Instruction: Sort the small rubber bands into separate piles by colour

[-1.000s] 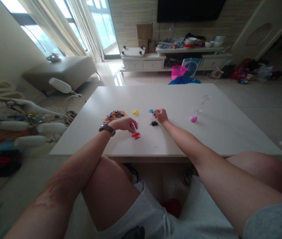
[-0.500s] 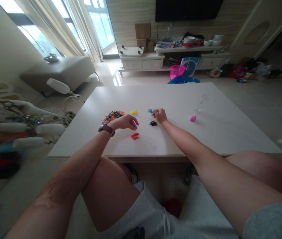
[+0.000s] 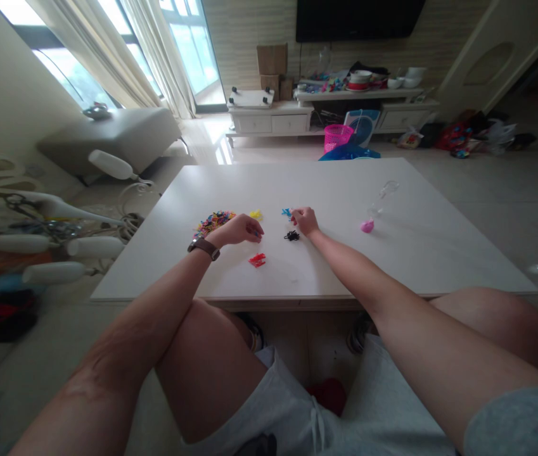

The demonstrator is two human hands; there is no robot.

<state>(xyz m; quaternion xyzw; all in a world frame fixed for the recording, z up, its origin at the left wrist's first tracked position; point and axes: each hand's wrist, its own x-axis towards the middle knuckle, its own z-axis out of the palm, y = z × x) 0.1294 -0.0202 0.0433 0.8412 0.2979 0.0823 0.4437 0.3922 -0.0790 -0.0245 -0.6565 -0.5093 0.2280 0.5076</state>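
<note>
My left hand (image 3: pixel 241 229), with a watch (image 3: pixel 204 247) on its wrist, hovers over the table with fingers curled together. A speck of blue shows at its fingertips, too small to name. Beside that hand lies a mixed heap of small coloured pieces (image 3: pixel 212 223). My right hand (image 3: pixel 305 220) is closed at the edge of a small blue pile (image 3: pixel 286 213); whatever its fingertips hold is hidden. Separate small piles lie between and near the hands: yellow (image 3: pixel 255 215), black loop-like pieces (image 3: pixel 291 235) and red pieces (image 3: pixel 257 259).
On the right of the white table (image 3: pixel 335 183) are a pink object (image 3: pixel 367 226) and a clear plastic item (image 3: pixel 389 187). Beyond the far edge stand a pink basket (image 3: pixel 338 135) and a low cabinet (image 3: pixel 269 121). My knees are at the near edge.
The fingers of my left hand have curled in more tightly, and the hand has shifted very slightly. My right hand stays at the blue pile.
</note>
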